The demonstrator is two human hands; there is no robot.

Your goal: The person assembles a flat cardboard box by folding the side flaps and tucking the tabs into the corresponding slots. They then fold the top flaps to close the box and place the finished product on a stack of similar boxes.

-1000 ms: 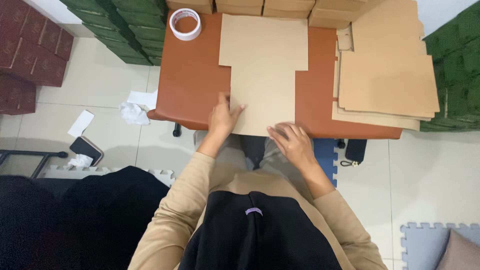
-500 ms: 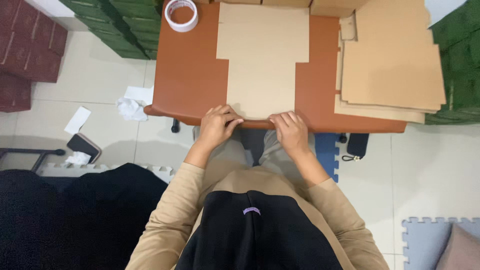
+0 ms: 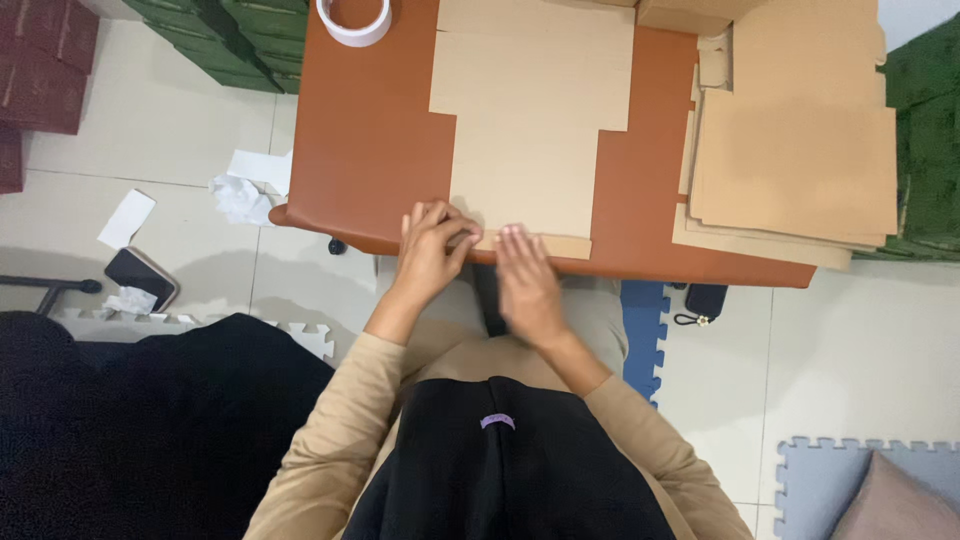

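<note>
Hands now closer, 2 hands (image 3: 480,265), 1 cardboard sheet (image 3: 530,130)

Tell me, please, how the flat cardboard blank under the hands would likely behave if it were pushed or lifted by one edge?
The cardboard blank lies flat and thin, so it probably slides easily on the smooth brown table. Its crease lines and the narrow flap under the left hand and right hand suggest it would bend there if lifted by one edge. It looks light for its size.

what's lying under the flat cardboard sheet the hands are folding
The flat tan cardboard sheet lies directly on the reddish-brown table. Whether anything is beneath it is hidden.
</note>
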